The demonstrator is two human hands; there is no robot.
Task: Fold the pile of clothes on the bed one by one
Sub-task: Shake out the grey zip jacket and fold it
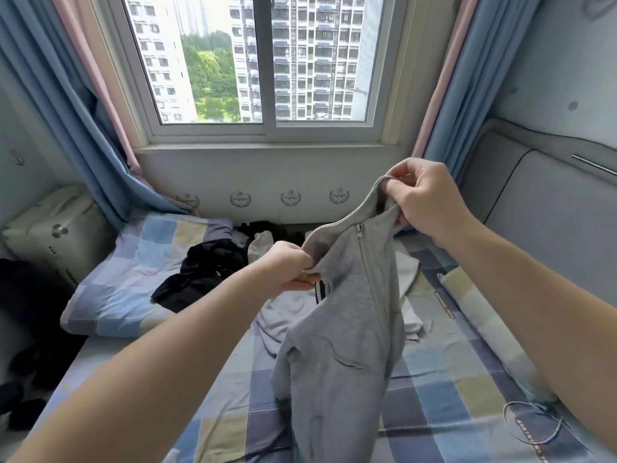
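We hold a grey zip-up jacket [337,345] up by its collar, zipped shut, its body hanging crumpled above the checked bed [450,396]. Behind it the pile [263,242] lies jumbled: a black garment [203,272], white pieces [410,295], a pale lilac one [283,315].

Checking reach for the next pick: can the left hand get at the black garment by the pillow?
Probably, once freed: the left hand pinches the grey jacket, but the black garment lies uncovered beside it.
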